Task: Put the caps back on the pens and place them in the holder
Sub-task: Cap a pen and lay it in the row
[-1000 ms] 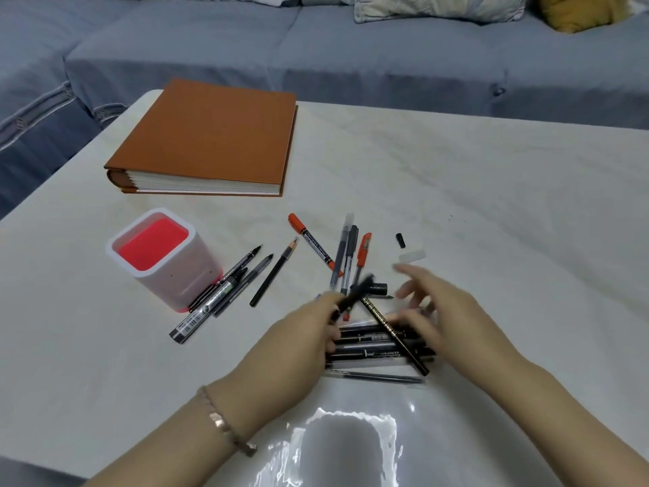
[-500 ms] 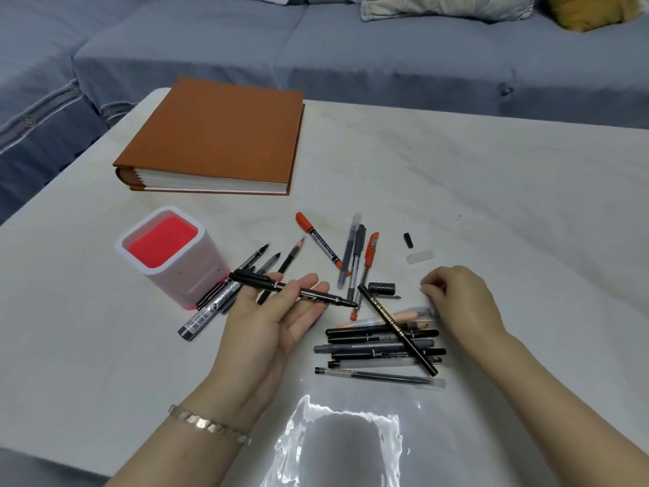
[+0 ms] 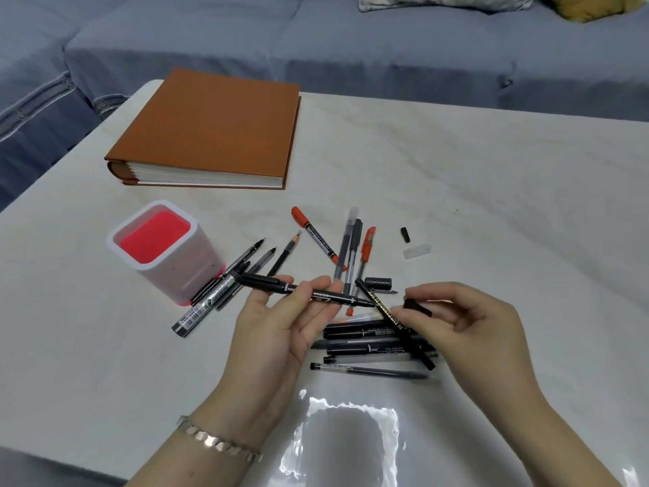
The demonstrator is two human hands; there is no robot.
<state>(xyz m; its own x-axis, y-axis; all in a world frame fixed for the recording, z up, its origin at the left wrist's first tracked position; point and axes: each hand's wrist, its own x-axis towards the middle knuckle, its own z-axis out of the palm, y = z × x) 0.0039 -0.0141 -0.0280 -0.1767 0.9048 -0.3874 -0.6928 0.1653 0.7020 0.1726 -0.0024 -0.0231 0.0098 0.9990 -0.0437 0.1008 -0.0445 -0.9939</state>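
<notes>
- Glare patch (image 3: 347,448) is shining on the white table (image 3: 491,205) at its near edge, between the two forearms.
- Left hand (image 3: 277,332), palm up, is gripping a black marker pen (image 3: 305,291) with its uncapped tip pointing toward the right hand.
- Right hand (image 3: 467,321) is pinching a black cap (image 3: 417,306) just beside that tip.
- Black pens (image 3: 372,342) are lying piled between the hands.
- Pen holder (image 3: 165,251), white with a red inside, is standing toward the left edge, with loose pens (image 3: 224,290) touching its base.
- Brown album (image 3: 210,130) is lying at the far left corner.
</notes>
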